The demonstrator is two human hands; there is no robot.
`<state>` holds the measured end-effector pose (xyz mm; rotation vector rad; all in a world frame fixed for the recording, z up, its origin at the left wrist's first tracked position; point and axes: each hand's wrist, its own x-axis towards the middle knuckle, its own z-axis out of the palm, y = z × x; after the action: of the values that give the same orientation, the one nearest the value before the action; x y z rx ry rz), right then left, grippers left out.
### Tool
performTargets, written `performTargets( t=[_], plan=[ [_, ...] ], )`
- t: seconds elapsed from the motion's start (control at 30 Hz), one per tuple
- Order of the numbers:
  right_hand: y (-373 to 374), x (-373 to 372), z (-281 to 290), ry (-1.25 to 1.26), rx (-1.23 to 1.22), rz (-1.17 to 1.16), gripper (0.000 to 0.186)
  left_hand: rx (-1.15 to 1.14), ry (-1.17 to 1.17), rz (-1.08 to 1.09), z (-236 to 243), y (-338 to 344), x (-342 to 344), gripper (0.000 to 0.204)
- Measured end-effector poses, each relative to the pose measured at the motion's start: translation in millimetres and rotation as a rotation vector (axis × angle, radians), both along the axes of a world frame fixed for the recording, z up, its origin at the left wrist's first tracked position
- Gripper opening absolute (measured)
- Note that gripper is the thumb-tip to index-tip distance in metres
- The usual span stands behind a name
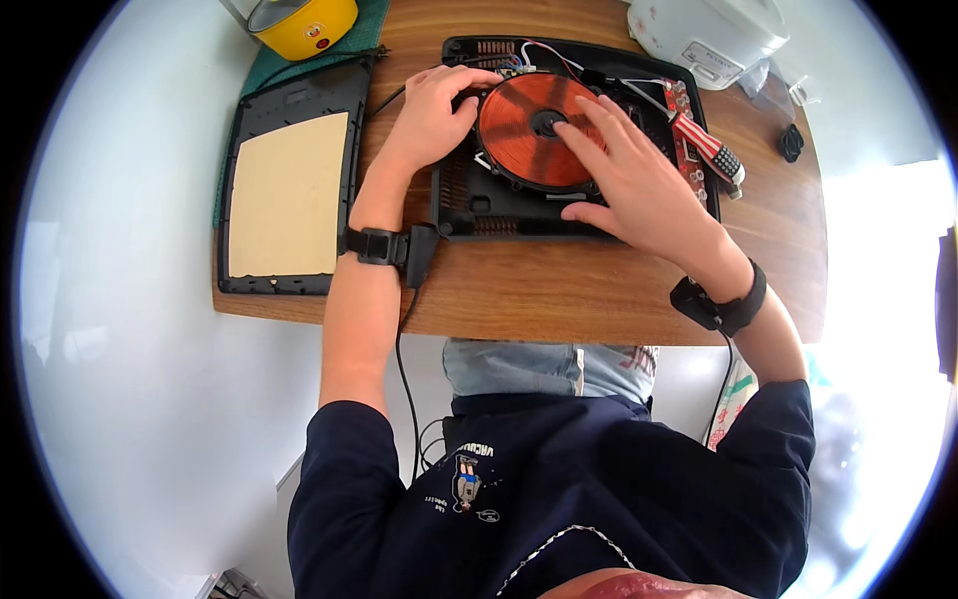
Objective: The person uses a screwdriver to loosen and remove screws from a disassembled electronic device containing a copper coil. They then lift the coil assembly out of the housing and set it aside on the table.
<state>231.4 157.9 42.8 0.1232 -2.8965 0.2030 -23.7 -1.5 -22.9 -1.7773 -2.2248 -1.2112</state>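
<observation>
A round copper induction coil (519,150) with a black centre sits in the opened black cooktop housing (469,215). My left hand (429,115) is at the coil's upper left edge, its fingers stretched toward the rim and wires, thumb apart. Over the coil's right side lies my right hand (644,190), fingers spread, with fingertips near the black centre; whether they press on it I cannot tell. A screwdriver (704,145) with a red-and-white striped handle rests across the housing's right side, beside a red circuit board (681,100). Thin wires (549,48) run along the housing's far edge.
To the left, a black cover panel (289,285) bearing a cream sheet (289,200) lies partly on a green mat (261,70). A yellow pot (309,25) stands far left, a white appliance (709,40) far right. A small black part (790,143) lies near the wooden table's (559,290) right edge.
</observation>
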Motion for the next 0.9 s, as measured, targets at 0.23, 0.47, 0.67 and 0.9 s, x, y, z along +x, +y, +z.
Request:
performTargets(
  t=[0.23,0.47,0.67,0.9],
  plan=[
    [-7,-27,-10,-0.127,0.067,0.004,0.087,-0.006,0.082,0.077,-2,-4,6,0.037],
    [-3,-34,-24,-0.121,-0.008,0.008,0.082,-0.014,0.028,0.061,1,-5,4,0.037],
    [-2,-33,-31,-0.076,-0.05,0.002,0.077,0.043,0.077,0.062,-2,-4,4,0.036],
    [-2,-33,-33,-0.045,-0.022,0.007,0.075,0.021,0.04,0.052,-1,-4,1,0.036]
  ],
)
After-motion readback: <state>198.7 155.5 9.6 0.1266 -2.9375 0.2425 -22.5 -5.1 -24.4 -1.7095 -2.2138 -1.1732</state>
